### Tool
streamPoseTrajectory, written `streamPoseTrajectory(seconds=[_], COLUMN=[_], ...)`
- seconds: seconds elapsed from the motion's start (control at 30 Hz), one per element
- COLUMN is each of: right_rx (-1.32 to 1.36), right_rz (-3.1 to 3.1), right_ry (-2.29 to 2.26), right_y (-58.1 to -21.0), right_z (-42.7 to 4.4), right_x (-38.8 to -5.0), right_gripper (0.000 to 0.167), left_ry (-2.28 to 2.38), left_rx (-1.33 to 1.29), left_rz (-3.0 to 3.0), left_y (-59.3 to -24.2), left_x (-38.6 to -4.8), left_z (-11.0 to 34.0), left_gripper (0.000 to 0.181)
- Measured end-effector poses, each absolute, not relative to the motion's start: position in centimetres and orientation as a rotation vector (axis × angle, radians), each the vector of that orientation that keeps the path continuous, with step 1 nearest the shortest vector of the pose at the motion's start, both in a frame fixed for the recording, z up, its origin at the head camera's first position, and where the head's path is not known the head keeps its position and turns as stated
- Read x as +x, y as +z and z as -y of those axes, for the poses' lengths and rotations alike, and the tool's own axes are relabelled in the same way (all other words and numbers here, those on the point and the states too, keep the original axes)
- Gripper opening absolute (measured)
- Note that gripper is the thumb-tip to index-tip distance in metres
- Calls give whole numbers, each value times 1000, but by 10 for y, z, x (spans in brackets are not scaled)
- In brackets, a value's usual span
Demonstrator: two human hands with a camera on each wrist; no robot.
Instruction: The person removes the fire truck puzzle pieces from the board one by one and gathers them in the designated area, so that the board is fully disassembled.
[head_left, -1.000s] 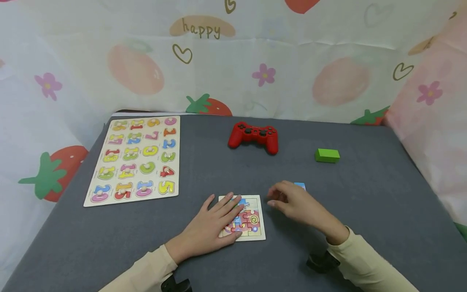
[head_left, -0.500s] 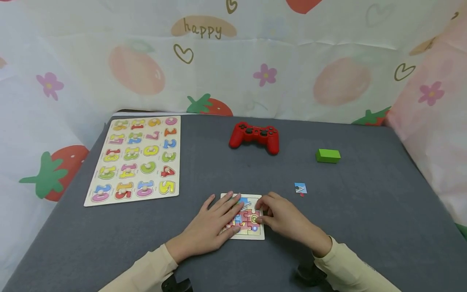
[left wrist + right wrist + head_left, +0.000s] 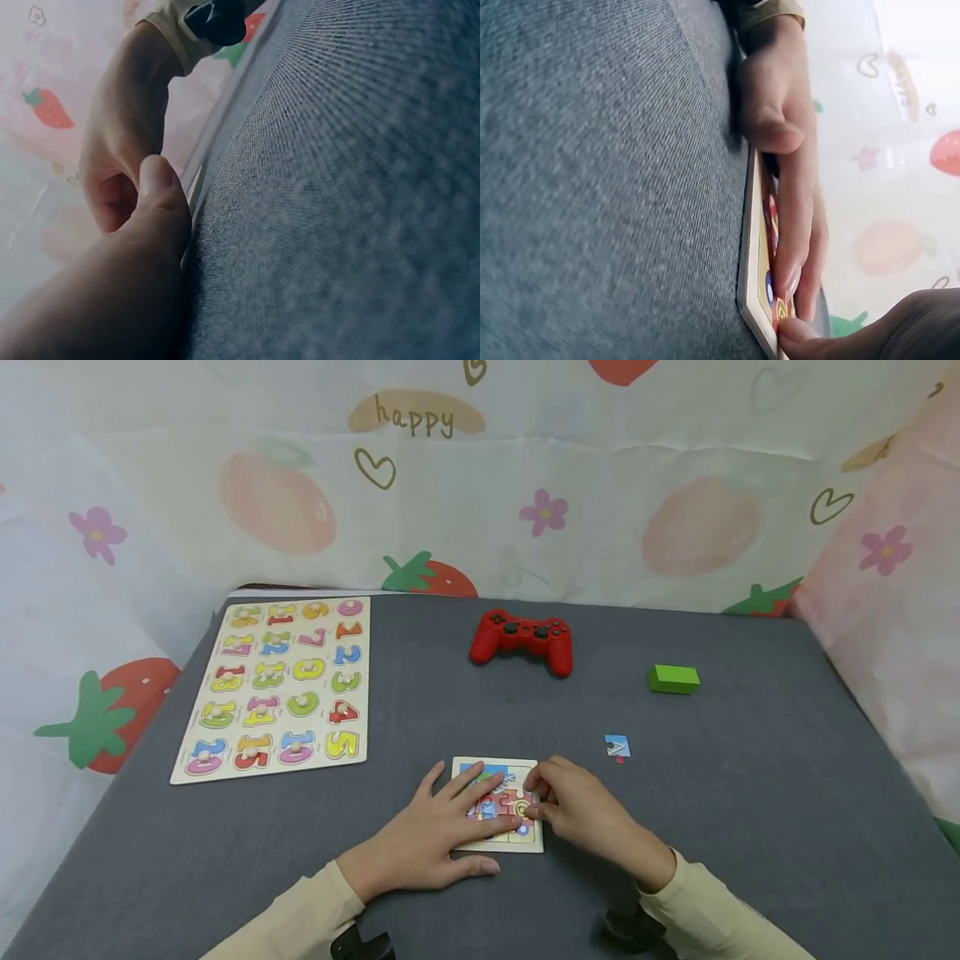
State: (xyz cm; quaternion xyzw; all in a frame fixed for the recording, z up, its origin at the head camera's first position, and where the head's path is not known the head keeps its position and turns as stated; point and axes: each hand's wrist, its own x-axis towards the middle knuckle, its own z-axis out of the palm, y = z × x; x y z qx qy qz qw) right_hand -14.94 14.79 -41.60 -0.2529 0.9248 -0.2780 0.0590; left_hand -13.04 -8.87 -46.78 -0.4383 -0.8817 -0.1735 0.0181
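A small square jigsaw puzzle [image 3: 534, 845] with a pale frame lies on the table, its picture in red, blue and yellow pieces. My left hand [image 3: 423, 837] rests across its left part with fingers spread, thumb on the cloth below the frame. At the puzzle's right side my right hand [image 3: 581, 802] has curled fingers and pinches a red puzzle piece with a yellow swirl [image 3: 782, 309], still within the frame. The index tip's contact is partly hidden. A loose blue-and-white puzzle piece [image 3: 617, 746] lies to the upper right. The left hand covers much of the picture.
A board of knobbed number pieces [image 3: 363, 693] lies at the left. Farther back are a red game controller [image 3: 521, 642] and a green block [image 3: 673, 679]. Grey cloth [image 3: 750, 760] covers the table, with a printed curtain [image 3: 465, 510] behind.
My right hand has moved left from beside the loose piece to the puzzle's right side, uncovering that piece. My left hand's fingers have spread, and its thumb has slid off the frame.
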Motion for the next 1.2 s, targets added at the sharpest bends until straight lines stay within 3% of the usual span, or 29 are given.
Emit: streamPoseTrajectory(seconds=[0.33, 0.63, 1.2], right_rx=[-713, -549, -442], right_rz=[-2809, -2699, -2598], right_ry=[-851, -1001, -1055], right_y=[-412, -409, -408], right_z=[-147, -148, -148], right_x=[-151, -158, -163], right_gripper=[20, 6, 8], left_ry=[-514, -527, -534], left_rx=[-1344, -1352, -1357], left_rz=[2757, 2735, 2753], left_y=[-467, -467, -464], left_x=[-130, -130, -130], left_z=[88, 89, 89], left_gripper=[52, 51, 52])
